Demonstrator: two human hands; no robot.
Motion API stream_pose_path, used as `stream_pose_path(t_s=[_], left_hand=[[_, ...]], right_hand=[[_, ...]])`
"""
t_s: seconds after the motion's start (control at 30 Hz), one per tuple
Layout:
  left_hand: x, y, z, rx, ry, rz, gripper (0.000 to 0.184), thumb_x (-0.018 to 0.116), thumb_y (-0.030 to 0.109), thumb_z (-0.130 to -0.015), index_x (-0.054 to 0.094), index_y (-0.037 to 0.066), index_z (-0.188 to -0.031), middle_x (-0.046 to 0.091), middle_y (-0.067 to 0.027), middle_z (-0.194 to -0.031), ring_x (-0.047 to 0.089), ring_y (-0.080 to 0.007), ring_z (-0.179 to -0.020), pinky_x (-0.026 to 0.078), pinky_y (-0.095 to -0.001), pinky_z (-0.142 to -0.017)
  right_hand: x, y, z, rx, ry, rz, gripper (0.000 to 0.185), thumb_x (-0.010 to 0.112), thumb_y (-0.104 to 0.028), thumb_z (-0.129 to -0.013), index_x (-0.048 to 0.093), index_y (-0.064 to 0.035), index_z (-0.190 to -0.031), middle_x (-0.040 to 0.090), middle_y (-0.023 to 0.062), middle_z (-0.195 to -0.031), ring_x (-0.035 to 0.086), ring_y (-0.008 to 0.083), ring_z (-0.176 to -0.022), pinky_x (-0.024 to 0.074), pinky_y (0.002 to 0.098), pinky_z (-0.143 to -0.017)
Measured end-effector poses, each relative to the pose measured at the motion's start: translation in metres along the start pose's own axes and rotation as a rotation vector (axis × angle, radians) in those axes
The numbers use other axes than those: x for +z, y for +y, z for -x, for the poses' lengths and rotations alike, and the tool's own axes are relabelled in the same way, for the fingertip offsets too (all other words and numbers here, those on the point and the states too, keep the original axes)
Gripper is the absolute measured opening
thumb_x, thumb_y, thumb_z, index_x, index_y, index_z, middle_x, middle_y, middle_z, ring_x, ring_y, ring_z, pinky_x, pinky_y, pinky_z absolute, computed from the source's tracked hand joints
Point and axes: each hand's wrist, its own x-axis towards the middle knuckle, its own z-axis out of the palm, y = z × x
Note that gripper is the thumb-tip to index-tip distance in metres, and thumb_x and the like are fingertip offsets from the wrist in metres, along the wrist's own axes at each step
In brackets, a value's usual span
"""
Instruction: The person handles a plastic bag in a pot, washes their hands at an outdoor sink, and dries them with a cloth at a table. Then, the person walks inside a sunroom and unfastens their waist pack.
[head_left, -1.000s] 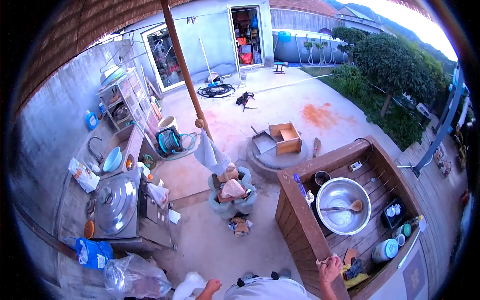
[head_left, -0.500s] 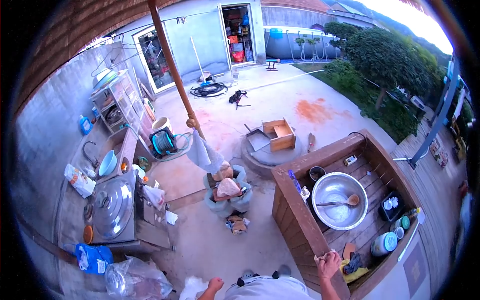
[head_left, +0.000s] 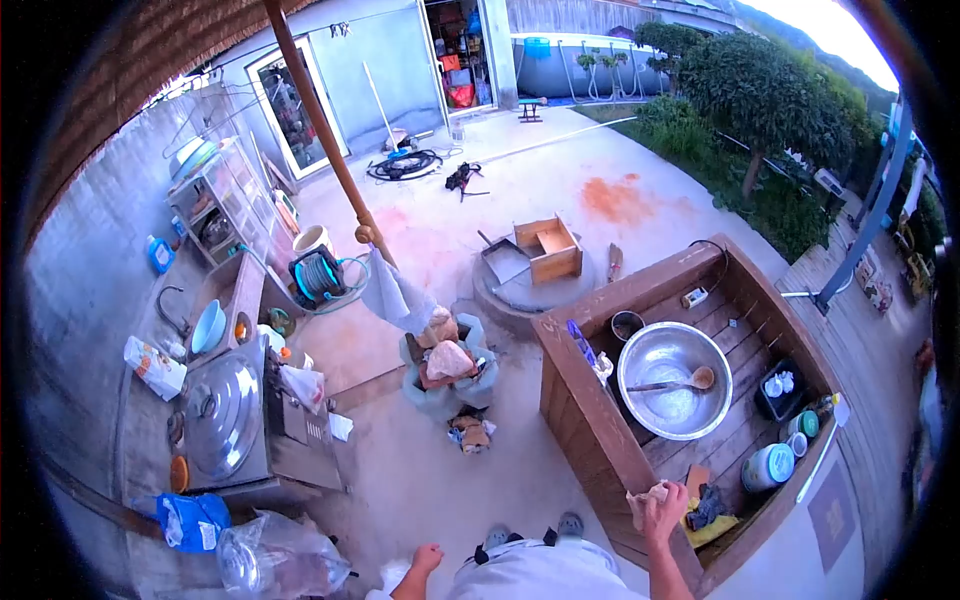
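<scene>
My right hand point(head_left: 664, 514) is closed on a crumpled pale brown cloth point(head_left: 646, 502), which rests at the near left rim of the wooden counter box point(head_left: 620, 470). Whether it is cloth or paper is hard to tell. Beside that hand, inside the box, lie a yellow packet point(head_left: 712, 532) and a dark crumpled piece point(head_left: 708, 507). My left hand point(head_left: 428, 557) hangs low in front of me, its fingers curled, with nothing visible in them. Farther into the box stands a large metal basin point(head_left: 665, 415) with a wooden ladle point(head_left: 702, 378) lying in it.
Several lidded jars point(head_left: 768, 467) and a black tray point(head_left: 780, 390) line the box's right side. Bags topped with stones point(head_left: 449, 360) stand by a post point(head_left: 320, 120). To the left is a stove with a domed metal lid point(head_left: 222, 415). A small wooden drawer point(head_left: 553, 250) sits beyond.
My view has tilted down slightly, so the surroundings sit higher in the picture. More of the crumpled cloth shows at my right hand. My left hand stays low and curled.
</scene>
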Motion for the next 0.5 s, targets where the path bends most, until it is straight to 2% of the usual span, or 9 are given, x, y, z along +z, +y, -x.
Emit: stream_pose_path(t_s=[0.1,0.23,0.33,0.43,0.5], left_hand=[[-0.007,0.006,0.010,-0.073,-0.035,0.061,0.037,0.057,0.023,-0.065,0.058,0.006,-0.097,0.059,-0.0154,-0.091,0.055,-0.0274,-0.087,0.043,-0.0336,-0.077],[0.007,-0.013,0.011,-0.062,0.040,0.044,0.038,0.059,0.020,-0.065,0.058,0.004,-0.099,0.058,-0.0165,-0.093,0.054,-0.0283,-0.090,0.042,-0.0333,-0.080],[0.014,-0.016,0.021,-0.161,0.067,0.051,0.038,0.058,0.020,-0.065,0.056,0.002,-0.099,0.055,-0.0183,-0.099,0.052,-0.0304,-0.095,0.040,-0.0351,-0.084],[0.016,-0.017,0.045,-0.157,0.129,0.022,0.041,0.061,0.026,-0.067,0.055,0.003,-0.101,0.055,-0.0183,-0.098,0.051,-0.0320,-0.094,0.040,-0.0370,-0.083],[0.037,-0.040,0.056,-0.169,0.247,0.237,0.040,0.060,0.024,-0.067,0.055,0.003,-0.101,0.055,-0.0174,-0.098,0.052,-0.0311,-0.093,0.041,-0.0361,-0.081]], right_hand=[[0.001,0.001,-0.011,-0.010,-0.021,-0.069,0.036,0.053,-0.006,-0.058,0.048,-0.0024,-0.093,0.044,0.0158,-0.100,0.042,0.0323,-0.093,0.0329,0.0395,-0.080],[0.000,-0.036,-0.029,-0.089,-0.182,-0.194,0.035,0.053,-0.002,-0.060,0.048,-0.0031,-0.095,0.043,0.0156,-0.102,0.041,0.0315,-0.098,0.0320,0.0376,-0.086],[0.012,-0.066,-0.039,-0.174,-0.278,-0.336,0.032,0.050,0.001,-0.060,0.047,-0.0020,-0.092,0.043,0.0147,-0.097,0.042,0.0303,-0.095,0.0329,0.0354,-0.085],[0.029,-0.090,-0.039,-0.300,-0.467,-0.384,0.029,0.048,0.003,-0.064,0.048,-0.0016,-0.092,0.043,0.0144,-0.099,0.042,0.0294,-0.095,0.0336,0.0342,-0.084],[0.043,-0.105,-0.038,-0.384,-0.582,-0.465,0.028,0.048,0.002,-0.066,0.047,-0.0017,-0.093,0.043,0.0140,-0.099,0.044,0.0279,-0.094,0.0348,0.0327,-0.083]])
